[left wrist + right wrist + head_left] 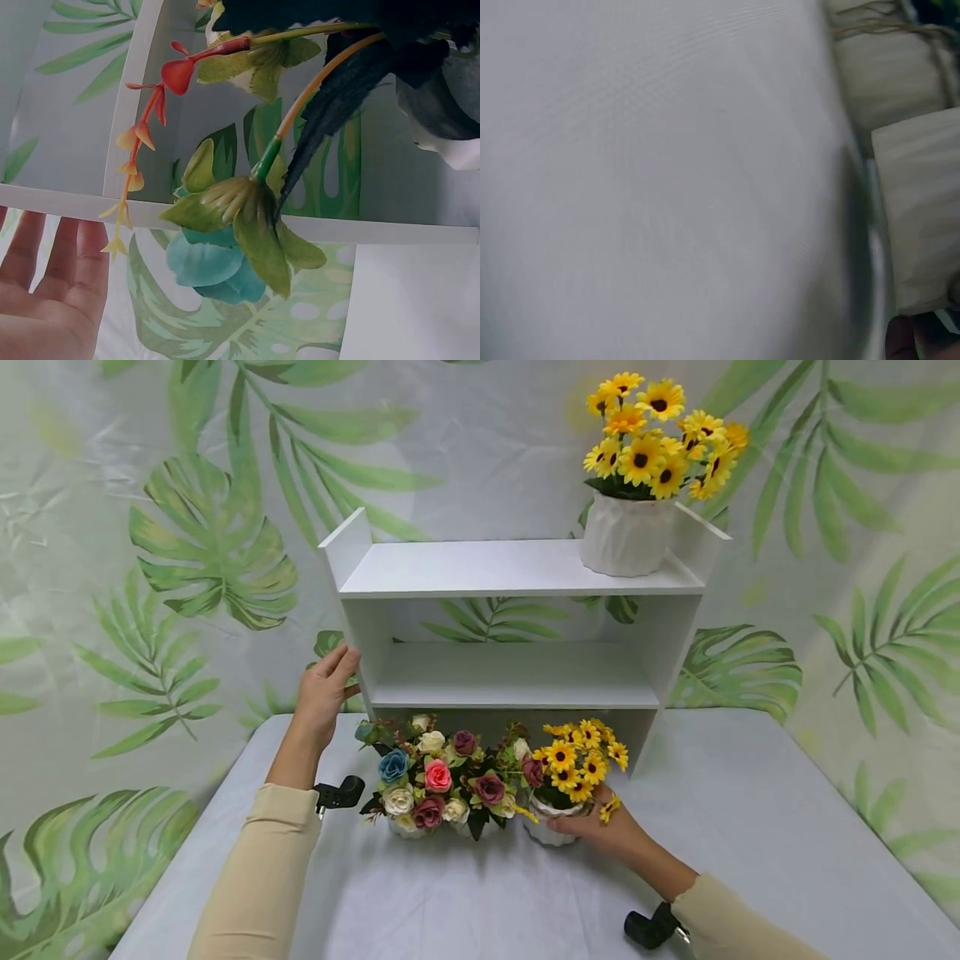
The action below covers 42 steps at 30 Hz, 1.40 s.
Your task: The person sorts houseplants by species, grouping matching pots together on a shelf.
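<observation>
Beige sleeves (258, 868) stand nearest the head camera, a black device (341, 793) at each cuff. Right hand (606, 833): thumb visible against the front of a small white pot (546, 833), which it grips; its other fingers are largely hidden. Left hand (318, 693): fingers extended, not closed around anything, touching the outer left side of a white shelf unit (517, 675). Yellow flowers (573, 760) fill the gripped pot, located before the unit's lower right portion; whether its base touches the white counter (465, 910) cannot be told. Mixed roses (438, 777) in white pots stand just left of it, their blooms meeting the yellow ones. On the unit's top board, at the right end, a larger white pot (626, 539) stands upright with yellow blooms (652, 452). Leaf-printed cloth (217, 543) hangs behind.
</observation>
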Each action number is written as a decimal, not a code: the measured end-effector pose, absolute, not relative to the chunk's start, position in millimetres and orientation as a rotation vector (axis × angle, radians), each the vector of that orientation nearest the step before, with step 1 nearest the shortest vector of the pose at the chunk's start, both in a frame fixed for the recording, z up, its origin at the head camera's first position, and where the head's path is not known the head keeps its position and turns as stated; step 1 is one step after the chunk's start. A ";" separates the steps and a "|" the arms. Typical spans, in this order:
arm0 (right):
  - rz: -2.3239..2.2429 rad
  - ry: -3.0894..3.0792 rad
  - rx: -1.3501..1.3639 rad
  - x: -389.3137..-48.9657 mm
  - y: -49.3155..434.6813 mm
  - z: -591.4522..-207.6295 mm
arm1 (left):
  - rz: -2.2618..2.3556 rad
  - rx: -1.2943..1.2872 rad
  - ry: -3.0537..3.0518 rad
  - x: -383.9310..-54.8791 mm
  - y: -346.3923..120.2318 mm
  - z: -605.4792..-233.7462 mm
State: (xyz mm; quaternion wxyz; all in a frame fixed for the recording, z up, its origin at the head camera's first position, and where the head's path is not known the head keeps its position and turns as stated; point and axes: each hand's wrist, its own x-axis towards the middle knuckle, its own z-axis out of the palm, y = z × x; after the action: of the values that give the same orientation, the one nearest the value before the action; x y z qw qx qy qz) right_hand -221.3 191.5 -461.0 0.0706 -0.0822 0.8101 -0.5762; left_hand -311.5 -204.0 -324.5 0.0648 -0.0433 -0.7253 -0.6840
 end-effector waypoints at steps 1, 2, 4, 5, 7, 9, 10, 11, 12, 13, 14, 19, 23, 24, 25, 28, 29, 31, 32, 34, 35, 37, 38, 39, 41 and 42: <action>-1.722 2.449 -0.220 -218.5 196.1 -456.1 | -2.069 -0.131 -2.186 -311.0 -204.0 -324.2; -1.711 2.460 -0.190 -215.2 200.8 -450.7 | -2.071 -0.132 -2.187 -310.6 -204.0 -324.1; -1.696 2.477 -0.146 -208.6 210.6 -439.6 | -2.073 -0.133 -2.186 -310.0 -204.1 -324.1; -1.682 2.494 -0.126 -205.7 215.3 -434.1 | -2.072 -0.132 -2.186 -309.9 -204.3 -324.3; -1.653 2.532 -0.099 -200.1 224.2 -423.8 | -2.073 -0.129 -2.186 -309.9 -204.4 -324.6; -1.627 2.565 -0.093 -195.9 232.1 -414.8 | -2.069 -0.129 -2.187 -310.2 -204.1 -324.8; -1.617 2.583 -0.096 -194.1 235.7 -410.7 | -2.068 -0.129 -2.187 -310.6 -203.8 -324.8; -1.607 2.603 -0.096 -192.6 238.7 -406.5 | -2.069 -0.129 -2.185 -311.1 -203.5 -324.8; -1.599 2.621 -0.096 -191.2 241.4 -402.3 | -2.070 -0.129 -2.183 -311.5 -203.1 -324.6; -1.594 2.634 -0.099 -190.0 243.5 -397.8 | -2.070 -0.128 -2.183 -311.7 -202.9 -324.7; -1.592 2.646 -0.105 -188.8 245.2 -392.9 | -2.069 -0.126 -2.184 -311.9 -202.8 -324.8; -1.617 2.686 -0.211 -183.4 247.4 -360.9 | -2.068 -0.129 -2.187 -311.8 -202.6 -324.5; -1.634 2.680 -0.306 -181.0 240.7 -328.7 | -2.067 -0.139 -2.187 -311.2 -202.9 -324.5; -1.640 2.674 -0.327 -180.9 238.0 -320.8 | -2.069 -0.141 -2.184 -311.1 -203.0 -324.5; -1.637 2.672 -0.346 -181.0 235.2 -313.1 | -2.068 -0.141 -2.184 -311.1 -203.0 -324.7; -1.617 2.670 -0.387 -181.8 224.9 -292.0 | -2.065 -0.136 -2.183 -311.4 -203.1 -325.1; -1.617 2.663 -0.402 -182.1 221.1 -285.9 | -2.062 -0.136 -2.183 -311.5 -203.2 -325.1; -1.595 2.670 -0.426 -182.7 213.3 -274.1 | -2.058 -0.137 -2.185 -311.4 -203.5 -325.1; -1.592 2.670 -0.444 -183.0 209.3 -268.9 | -2.057 -0.139 -2.186 -311.2 -203.7 -325.1; -1.597 2.664 -0.477 -184.0 201.4 -258.6 | -2.058 -0.144 -2.187 -310.8 -204.4 -325.2; -1.598 2.665 -0.497 -184.8 197.8 -253.6 | -2.058 -0.146 -2.188 -310.5 -204.6 -325.2; -1.621 2.653 -0.536 -186.4 190.6 -243.2 | -2.053 -0.148 -2.196 -310.2 -205.1 -325.3; -1.629 2.650 -0.552 -187.3 187.3 -238.3 | -2.054 -0.149 -2.198 -310.1 -205.2 -325.3; -1.642 2.642 -0.567 -188.0 184.2 -233.4 | -2.054 -0.150 -2.199 -310.1 -205.3 -325.4; -1.655 2.628 -0.591 -189.3 178.7 -224.9 | -2.052 -0.152 -2.200 -310.2 -204.9 -325.2; -1.666 2.615 -0.597 -189.7 176.3 -221.2 | -2.051 -0.153 -2.201 -310.3 -204.8 -325.1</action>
State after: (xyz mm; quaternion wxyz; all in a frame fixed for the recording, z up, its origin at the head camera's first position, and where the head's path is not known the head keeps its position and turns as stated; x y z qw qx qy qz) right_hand -189.7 176.3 -221.2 -0.0079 -0.1890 0.8282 -0.5275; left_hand -310.3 -204.8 -325.1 0.0645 -0.0507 -0.7290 -0.6796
